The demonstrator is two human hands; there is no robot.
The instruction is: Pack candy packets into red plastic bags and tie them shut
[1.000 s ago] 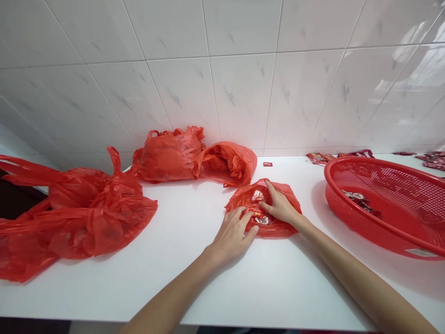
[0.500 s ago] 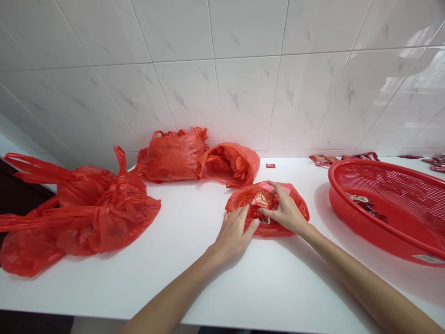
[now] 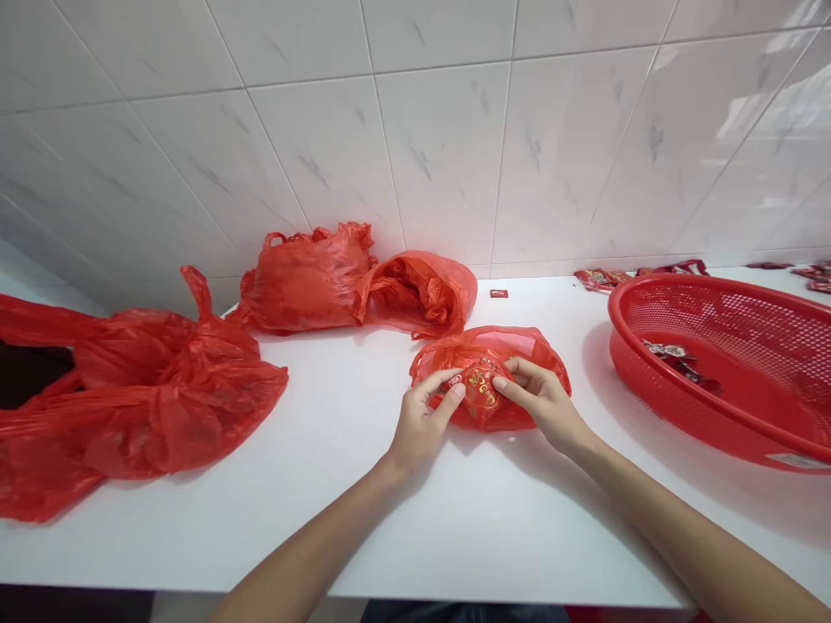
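My left hand [image 3: 423, 415] pinches the left edge of a shiny red packet [image 3: 480, 387] with gold lettering between thumb and fingers. On its other side my right hand [image 3: 542, 400] grips the same packet, thumb on top. The packet is held over an opened red plastic bag [image 3: 551, 359] that lies spread on the white table. A small red-and-white patch shows by my left fingertips; whether it belongs to the packet I cannot tell. The bag's contents are mostly hidden under the packet and my hands.
To the right stands a red mesh basket [image 3: 720, 433] holding a few small packets [image 3: 681, 363]. Filled red bags [image 3: 175, 398] lie at left; another full bag [image 3: 312, 281] and an opened bag [image 3: 447, 290] sit by the tiled wall. A tiny red sachet [image 3: 499, 293] lies behind.
The red packet has been lifted out of the opened bag and is now between both hands. Before, my hands were reaching into the bag. The view has shifted slightly.
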